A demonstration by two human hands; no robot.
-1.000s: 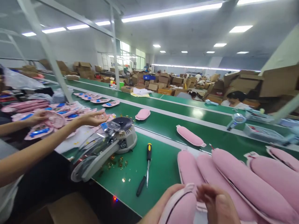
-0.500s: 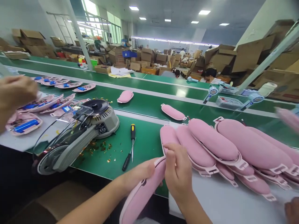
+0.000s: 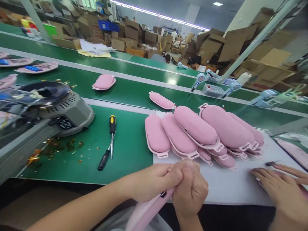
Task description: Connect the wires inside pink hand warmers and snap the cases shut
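Note:
My left hand (image 3: 154, 181) and my right hand (image 3: 190, 189) press together near the front edge of the bench, both closed on one long pink padded shell (image 3: 151, 208). Its lower end slants down toward my lap, and a small dark opening shows at its seam. My fingers hide its upper end. Just beyond my hands lies a pile of similar pink shells (image 3: 196, 125) with loop ends, on a white sheet (image 3: 216, 186).
Two screwdrivers, one yellow and black (image 3: 112, 123), one black (image 3: 104, 160), lie on the green bench (image 3: 132, 144). At left stands a grey tape dispenser (image 3: 77, 112) with copper-coloured scraps around it. A co-worker's hands (image 3: 281, 186) work at right. Handheld fans (image 3: 199, 80) stand farther back.
My view has swung right and down. My hands have come closer together around the shell's upper end. The co-worker's hand at left is out of view; hands at right now show.

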